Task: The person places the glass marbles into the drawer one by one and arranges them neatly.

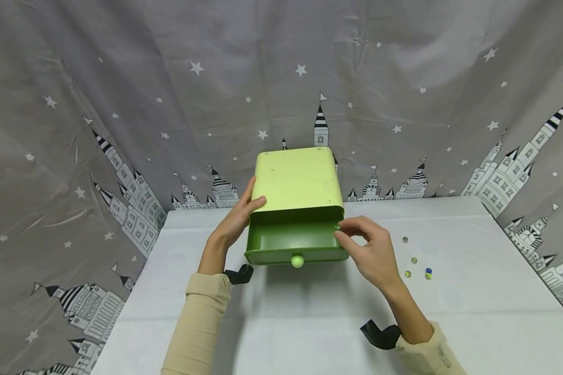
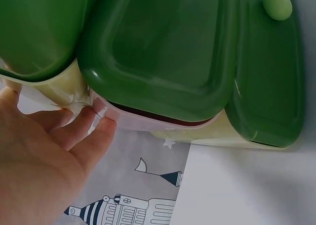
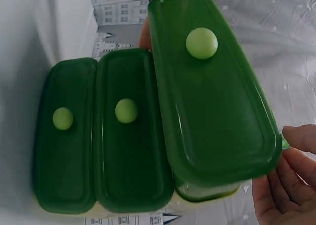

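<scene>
A small pale-yellow cabinet stands on the white table, its green top drawer pulled out by a round light-green knob's side. My left hand rests against the cabinet's left side, with the thumb over the upper front edge. In the left wrist view its extended fingers touch the side wall. At the drawer's right rim my right hand pinches a small green marble between thumb and fingers. Part of this marble also shows beside the drawer in the right wrist view.
Several loose glass marbles lie on the white table to the right of my right hand. Two lower green drawers are closed. A grey curtain printed with castles and stars hangs behind.
</scene>
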`<state>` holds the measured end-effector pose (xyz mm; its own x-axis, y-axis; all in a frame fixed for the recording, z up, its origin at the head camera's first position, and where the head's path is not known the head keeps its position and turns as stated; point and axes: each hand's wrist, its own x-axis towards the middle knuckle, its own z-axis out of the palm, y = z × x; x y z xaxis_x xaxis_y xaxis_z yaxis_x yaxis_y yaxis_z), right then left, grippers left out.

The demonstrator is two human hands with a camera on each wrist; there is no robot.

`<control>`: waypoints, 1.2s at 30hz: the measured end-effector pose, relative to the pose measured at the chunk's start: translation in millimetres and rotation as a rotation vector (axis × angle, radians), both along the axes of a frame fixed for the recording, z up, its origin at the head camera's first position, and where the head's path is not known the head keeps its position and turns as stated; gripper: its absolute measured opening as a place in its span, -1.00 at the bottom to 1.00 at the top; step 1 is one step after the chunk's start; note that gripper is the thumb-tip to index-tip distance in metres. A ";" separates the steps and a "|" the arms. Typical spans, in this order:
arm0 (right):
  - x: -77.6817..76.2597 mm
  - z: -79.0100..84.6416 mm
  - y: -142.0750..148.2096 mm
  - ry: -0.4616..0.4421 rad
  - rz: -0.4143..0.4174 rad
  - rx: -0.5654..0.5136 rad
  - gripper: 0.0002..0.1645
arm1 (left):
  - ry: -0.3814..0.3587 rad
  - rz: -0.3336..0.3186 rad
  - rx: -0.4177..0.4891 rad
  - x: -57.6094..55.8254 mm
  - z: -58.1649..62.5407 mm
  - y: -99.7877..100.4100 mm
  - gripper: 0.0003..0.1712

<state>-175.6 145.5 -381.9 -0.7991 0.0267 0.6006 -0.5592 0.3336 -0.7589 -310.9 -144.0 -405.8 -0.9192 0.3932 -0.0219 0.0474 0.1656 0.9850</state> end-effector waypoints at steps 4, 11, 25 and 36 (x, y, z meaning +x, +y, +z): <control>-0.4 6.8 -7.3 0.025 0.024 0.007 -0.83 | 0.007 0.000 0.006 -0.3 -0.7 0.4 -0.06; -18.5 -12.5 -3.0 0.044 0.043 0.054 -0.80 | -0.014 -0.019 0.006 -3.7 -0.5 0.5 -0.08; -14.3 -15.8 0.7 0.004 0.021 0.067 -0.76 | -0.003 -0.003 0.008 -0.4 -1.1 0.3 -0.09; -14.0 -19.5 1.1 -0.001 0.029 0.059 -0.77 | -0.011 0.002 0.008 -0.1 -1.0 -0.1 -0.12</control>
<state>-189.6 146.6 -401.4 -0.7995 -0.0315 0.5999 -0.5687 0.3612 -0.7390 -311.0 -144.1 -406.8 -0.9199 0.3911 -0.0284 0.0366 0.1577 0.9868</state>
